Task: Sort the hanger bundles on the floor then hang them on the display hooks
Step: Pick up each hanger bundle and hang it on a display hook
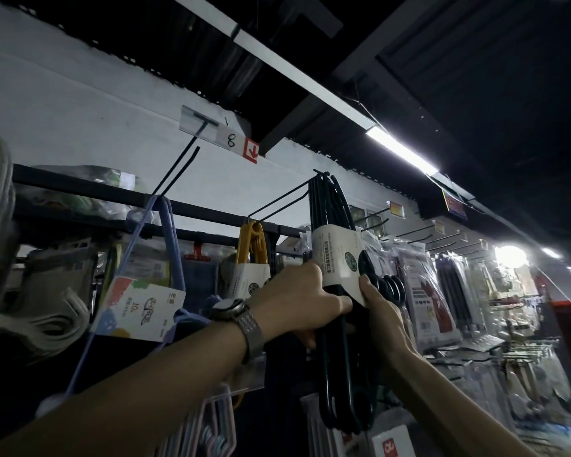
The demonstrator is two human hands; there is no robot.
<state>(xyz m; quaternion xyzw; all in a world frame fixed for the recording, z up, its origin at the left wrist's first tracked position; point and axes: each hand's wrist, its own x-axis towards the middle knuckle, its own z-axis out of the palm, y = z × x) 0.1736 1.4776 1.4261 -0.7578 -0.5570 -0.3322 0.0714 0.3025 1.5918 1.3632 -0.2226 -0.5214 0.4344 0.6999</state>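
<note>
A bundle of black hangers [332, 206] wrapped in a white paper band is raised at the tip of a black wire display hook [279, 201]; its hook ends sit at the wire's end. My left hand [297, 293], with a watch on the wrist, grips the bundle below the band from the left. On the right side my right hand [381, 310] holds the band's lower edge. A yellow hanger bundle [253, 245] hangs further back on the same hook. A lilac hanger bundle [165, 232] with a colourful card hangs on the neighbouring hook [178, 169].
A price tag holder marked 8 [221, 135] sits above the left hook. White hangers [30, 311] bulge at the far left. Packaged goods [435, 291] hang on many hooks to the right. A dark rail [112, 196] runs behind the hooks, under a lit ceiling strip.
</note>
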